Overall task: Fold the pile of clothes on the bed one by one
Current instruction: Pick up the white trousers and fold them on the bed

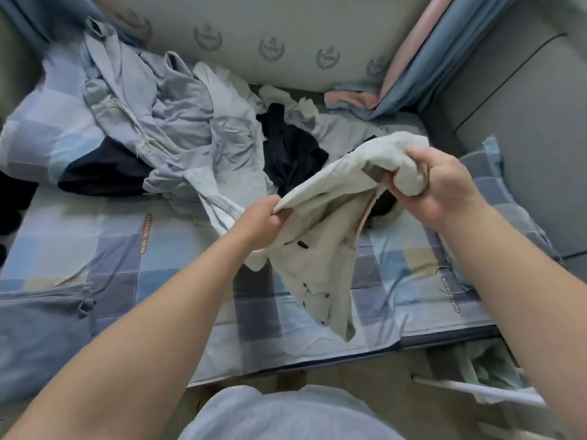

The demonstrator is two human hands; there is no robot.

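Checked bedsheet (pixel 133 262); both hands (pixel 259 222) (pixel 444 182) grip crumpled pale buttoned shirt (pixel 320 249).

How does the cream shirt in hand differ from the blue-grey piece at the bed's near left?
The cream shirt hangs crumpled above the bed; the blue-grey piece lies flat and folded on it. The left hand and right hand grip the cream shirt; nothing touches the blue-grey piece. Both are off the pile.
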